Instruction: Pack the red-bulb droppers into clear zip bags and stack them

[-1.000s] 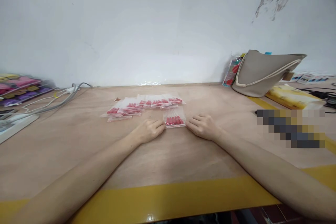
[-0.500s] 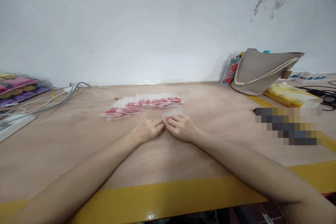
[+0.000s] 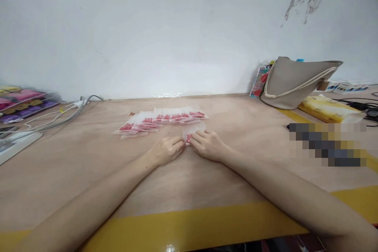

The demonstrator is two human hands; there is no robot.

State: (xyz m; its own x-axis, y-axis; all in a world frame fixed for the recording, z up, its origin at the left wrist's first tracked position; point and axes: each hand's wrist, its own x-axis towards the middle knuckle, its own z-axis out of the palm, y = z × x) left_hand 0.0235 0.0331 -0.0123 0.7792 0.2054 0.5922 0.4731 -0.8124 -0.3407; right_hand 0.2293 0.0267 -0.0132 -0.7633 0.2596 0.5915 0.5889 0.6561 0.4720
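Clear bag of red pieces lies flat on the wooden table, just in front of the row of similar bags; its red end points toward the person, long axis running away; left hand and right hand both pinch its near edge, fingertips nearly touching.

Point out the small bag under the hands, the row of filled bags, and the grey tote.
small bag [image 3: 195,129], head view, clear upper part
row of filled bags [image 3: 165,119], head view, middle
grey tote [image 3: 292,84], head view, side panel
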